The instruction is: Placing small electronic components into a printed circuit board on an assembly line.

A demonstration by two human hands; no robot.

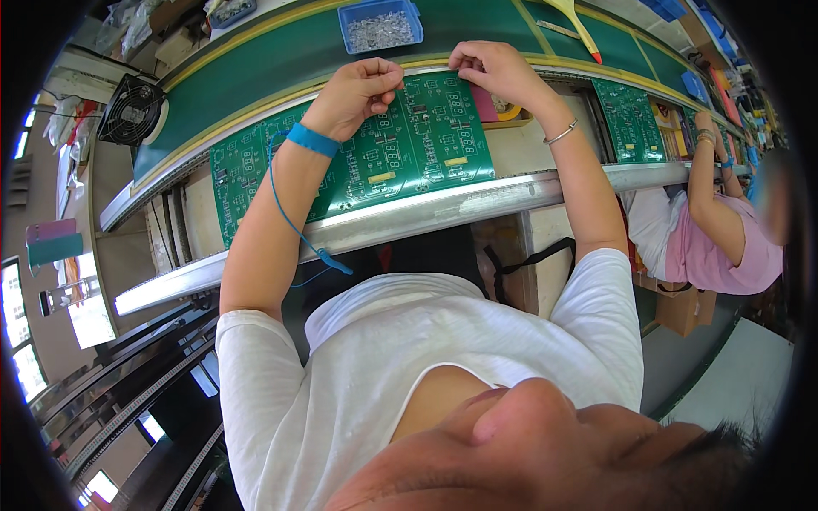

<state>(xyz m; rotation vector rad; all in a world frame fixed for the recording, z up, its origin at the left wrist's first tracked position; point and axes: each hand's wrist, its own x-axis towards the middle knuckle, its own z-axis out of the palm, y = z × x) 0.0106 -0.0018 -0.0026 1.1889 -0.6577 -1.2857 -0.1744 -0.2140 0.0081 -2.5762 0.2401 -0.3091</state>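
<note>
A large green circuit board panel (pixel 430 136) lies on the metal rails in front of me, with white printed outlines and a few pale yellow parts on it. My left hand (pixel 358 92), wearing a blue wrist strap (pixel 313 140) with a coiled cord, hovers over the panel. Its thumb and index finger are pinched together; anything between them is too small to make out. At the panel's far right corner is my right hand (pixel 496 70), closed in a pinch near the far rail. What its fingertips hold, if anything, is hidden.
A blue bin (pixel 380 27) of small clear parts stands on the green surface beyond the rail. A yellow-handled brush (pixel 581 30) lies far right. Another circuit board (pixel 629 121) sits farther along the rails, near a co-worker in pink (pixel 711 247). A black fan (pixel 130 111) stands left.
</note>
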